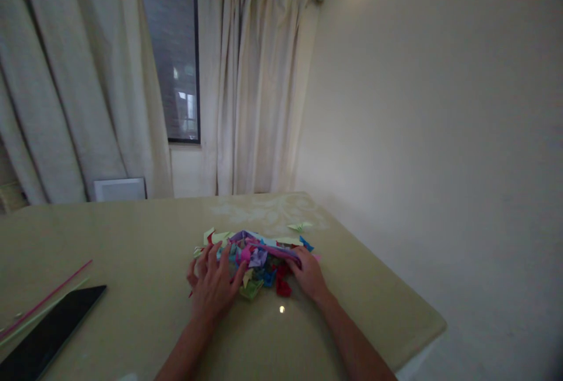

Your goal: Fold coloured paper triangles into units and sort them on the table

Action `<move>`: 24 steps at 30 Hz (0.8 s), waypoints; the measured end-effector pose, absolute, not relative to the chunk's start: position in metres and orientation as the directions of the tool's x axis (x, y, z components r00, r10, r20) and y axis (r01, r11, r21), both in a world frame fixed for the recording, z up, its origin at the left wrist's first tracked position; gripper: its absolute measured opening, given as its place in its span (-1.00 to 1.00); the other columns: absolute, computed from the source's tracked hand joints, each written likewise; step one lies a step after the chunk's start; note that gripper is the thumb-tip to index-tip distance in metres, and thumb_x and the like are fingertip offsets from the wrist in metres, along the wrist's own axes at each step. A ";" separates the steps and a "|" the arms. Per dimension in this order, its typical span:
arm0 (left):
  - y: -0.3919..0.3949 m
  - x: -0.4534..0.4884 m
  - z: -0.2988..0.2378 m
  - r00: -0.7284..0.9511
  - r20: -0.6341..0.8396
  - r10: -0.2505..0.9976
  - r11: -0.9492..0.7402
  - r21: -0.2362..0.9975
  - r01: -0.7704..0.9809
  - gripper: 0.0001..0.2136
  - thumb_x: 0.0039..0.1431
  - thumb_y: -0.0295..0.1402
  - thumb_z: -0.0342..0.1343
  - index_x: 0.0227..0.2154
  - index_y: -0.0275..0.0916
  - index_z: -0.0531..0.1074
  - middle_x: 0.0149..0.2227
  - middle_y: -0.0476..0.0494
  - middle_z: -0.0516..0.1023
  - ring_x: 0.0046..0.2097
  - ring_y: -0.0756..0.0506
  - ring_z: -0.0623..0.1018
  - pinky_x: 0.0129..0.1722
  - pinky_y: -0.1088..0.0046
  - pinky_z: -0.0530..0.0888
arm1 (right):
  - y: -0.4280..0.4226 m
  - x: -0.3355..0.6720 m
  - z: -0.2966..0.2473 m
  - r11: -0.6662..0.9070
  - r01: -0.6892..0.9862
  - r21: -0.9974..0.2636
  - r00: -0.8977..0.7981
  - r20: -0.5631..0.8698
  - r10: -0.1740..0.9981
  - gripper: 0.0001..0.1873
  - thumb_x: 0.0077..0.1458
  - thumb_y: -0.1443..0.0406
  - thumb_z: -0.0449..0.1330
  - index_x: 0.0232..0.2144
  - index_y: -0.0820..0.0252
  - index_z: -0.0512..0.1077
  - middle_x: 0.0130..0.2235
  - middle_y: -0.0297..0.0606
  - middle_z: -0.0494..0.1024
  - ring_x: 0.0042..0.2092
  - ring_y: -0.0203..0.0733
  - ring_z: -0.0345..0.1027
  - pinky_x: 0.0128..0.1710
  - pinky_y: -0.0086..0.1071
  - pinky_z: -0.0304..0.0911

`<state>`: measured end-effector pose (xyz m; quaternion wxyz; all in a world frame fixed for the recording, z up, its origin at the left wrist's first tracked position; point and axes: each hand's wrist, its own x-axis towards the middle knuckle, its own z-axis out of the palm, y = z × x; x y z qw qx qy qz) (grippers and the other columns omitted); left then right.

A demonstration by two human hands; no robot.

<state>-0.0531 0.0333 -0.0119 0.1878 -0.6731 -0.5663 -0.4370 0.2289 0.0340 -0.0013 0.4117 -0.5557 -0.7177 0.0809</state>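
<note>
so one heap of folded paper (257,259) is sitting on the table (145,240), pieces overlapping too much to count: left hand (215,284) is spreading its fingers wide over it, right hand (310,275) is pinching one purple strip (281,251), and two thin sticks (57,289) plus one black slab (53,328) are lying off left

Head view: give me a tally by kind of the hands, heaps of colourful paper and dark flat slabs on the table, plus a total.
Hands: 2 (left hand, right hand)
Paper heap: 1, counted whole; its pieces overlap too much to count singly
Dark flat slab: 1
Total: 4
</note>
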 end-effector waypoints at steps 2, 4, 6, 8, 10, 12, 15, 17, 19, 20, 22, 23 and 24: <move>0.037 -0.064 -0.011 -0.122 0.782 0.612 -0.198 0.300 0.933 -0.49 0.36 0.01 0.03 0.26 -0.08 0.36 0.27 -0.36 0.41 0.36 -0.46 0.28 0.32 -0.32 0.11 | 0.034 0.230 -0.006 0.372 0.712 -0.596 0.015 0.543 0.840 -0.72 0.37 0.13 0.10 -0.15 0.09 0.57 -0.16 -0.12 0.62 -0.09 0.04 0.51 0.01 -0.12 0.40; 0.042 -0.072 -0.014 -0.155 0.716 0.681 -0.166 0.357 0.919 -0.46 0.38 0.03 -0.02 0.25 -0.18 0.36 0.27 -0.44 0.40 0.34 -0.48 0.32 0.25 -0.29 0.25 | 0.033 0.233 -0.008 0.372 0.698 -0.612 0.067 0.573 0.817 -0.63 0.40 0.05 0.06 -0.28 0.09 0.54 -0.25 -0.15 0.59 -0.19 0.00 0.49 -0.08 -0.16 0.40; 0.047 -0.075 -0.021 -0.133 0.626 0.768 -0.191 0.423 0.886 -0.42 0.39 0.04 -0.05 0.25 -0.28 0.34 0.25 -0.49 0.40 0.29 -0.45 0.39 0.18 -0.17 0.40 | 0.031 0.237 -0.008 0.369 0.687 -0.626 0.101 0.585 0.805 -0.55 0.40 -0.01 0.02 -0.39 0.08 0.47 -0.33 -0.19 0.53 -0.27 -0.03 0.46 -0.17 -0.20 0.39; 0.049 -0.073 -0.029 -0.079 0.577 0.813 -0.263 0.484 0.834 -0.41 0.39 0.03 -0.04 0.27 -0.30 0.30 0.24 -0.46 0.40 0.25 -0.39 0.45 0.17 -0.08 0.46 | 0.029 0.238 -0.008 0.374 0.671 -0.640 0.108 0.584 0.805 -0.54 0.41 -0.03 0.01 -0.39 0.09 0.46 -0.36 -0.21 0.52 -0.30 -0.05 0.45 -0.19 -0.22 0.39; 0.047 -0.066 -0.033 -0.006 0.569 0.822 -0.354 0.520 0.777 -0.43 0.40 -0.01 -0.01 0.32 -0.25 0.24 0.24 -0.39 0.40 0.25 -0.32 0.46 0.22 -0.02 0.45 | 0.028 0.236 -0.007 0.393 0.648 -0.652 0.088 0.577 0.812 -0.59 0.40 0.00 0.03 -0.27 0.10 0.51 -0.31 -0.19 0.57 -0.25 -0.03 0.48 -0.14 -0.21 0.41; 0.042 -0.058 -0.031 0.095 0.579 0.810 -0.453 0.514 0.728 -0.47 0.43 -0.09 -0.01 0.35 -0.19 0.21 0.25 -0.33 0.40 0.27 -0.27 0.46 0.26 0.04 0.44 | 0.027 0.231 -0.007 0.417 0.622 -0.663 0.066 0.575 0.815 -0.64 0.39 0.05 0.06 -0.11 0.12 0.54 -0.19 -0.12 0.63 -0.14 0.02 0.53 -0.03 -0.18 0.43; 0.033 -0.049 -0.024 0.280 0.565 0.776 -0.573 0.447 0.687 -0.51 0.45 -0.18 -0.02 0.37 -0.12 0.23 0.29 -0.28 0.39 0.27 -0.22 0.46 0.25 0.14 0.46 | 0.027 0.222 -0.006 0.447 0.586 -0.676 0.057 0.585 0.809 -0.63 0.35 0.15 0.09 0.07 0.13 0.52 0.02 -0.06 0.64 0.06 0.08 0.52 0.16 -0.06 0.39; 0.028 -0.046 -0.019 0.379 0.552 0.743 -0.630 0.386 0.674 -0.50 0.44 -0.20 -0.02 0.39 -0.09 0.21 0.33 -0.25 0.36 0.30 -0.22 0.44 0.26 0.18 0.45 | 0.026 0.218 -0.006 0.467 0.557 -0.687 0.039 0.583 0.811 -0.59 0.34 0.20 0.08 0.15 0.11 0.48 0.12 -0.07 0.61 0.15 0.08 0.49 0.24 -0.02 0.33; 0.026 -0.045 -0.017 0.414 0.561 0.717 -0.653 0.332 0.681 -0.48 0.44 -0.21 -0.02 0.41 -0.08 0.19 0.35 -0.25 0.34 0.32 -0.24 0.40 0.29 0.15 0.42 | 0.023 0.215 -0.003 0.479 0.527 -0.702 0.027 0.577 0.816 -0.57 0.36 0.22 0.06 0.20 0.08 0.45 0.17 -0.10 0.58 0.20 0.06 0.46 0.27 -0.02 0.31; 0.025 -0.045 -0.017 0.410 0.574 0.709 -0.652 0.313 0.690 -0.47 0.44 -0.21 -0.02 0.42 -0.07 0.18 0.35 -0.25 0.34 0.32 -0.26 0.39 0.29 0.13 0.40 | 0.021 0.213 -0.002 0.484 0.515 -0.707 0.025 0.577 0.816 -0.58 0.38 0.21 0.06 0.21 0.07 0.45 0.17 -0.10 0.58 0.20 0.05 0.46 0.28 -0.03 0.31; 0.025 -0.045 -0.018 0.375 0.598 0.708 -0.630 0.295 0.719 -0.47 0.44 -0.19 -0.03 0.42 -0.05 0.18 0.35 -0.24 0.35 0.30 -0.28 0.39 0.28 0.07 0.38 | 0.017 0.212 0.001 0.495 0.502 -0.709 0.027 0.585 0.811 -0.61 0.40 0.19 0.06 0.18 0.06 0.46 0.15 -0.10 0.59 0.19 0.04 0.47 0.26 -0.07 0.32; 0.025 -0.046 -0.020 0.357 0.606 0.711 -0.615 0.290 0.733 -0.47 0.44 -0.18 -0.03 0.42 -0.04 0.18 0.35 -0.24 0.36 0.29 -0.28 0.39 0.27 0.05 0.37 | 0.016 0.212 0.002 0.500 0.499 -0.708 0.029 0.591 0.806 -0.63 0.41 0.19 0.06 0.16 0.06 0.47 0.13 -0.11 0.60 0.17 0.03 0.48 0.25 -0.09 0.33; 0.026 -0.046 -0.021 0.347 0.609 0.713 -0.604 0.285 0.744 -0.47 0.44 -0.17 -0.03 0.42 -0.03 0.19 0.34 -0.23 0.38 0.28 -0.29 0.40 0.25 0.04 0.37 | 0.015 0.212 0.003 0.504 0.497 -0.707 0.033 0.595 0.803 -0.64 0.41 0.19 0.06 0.14 0.06 0.48 0.12 -0.11 0.61 0.16 0.02 0.49 0.23 -0.11 0.35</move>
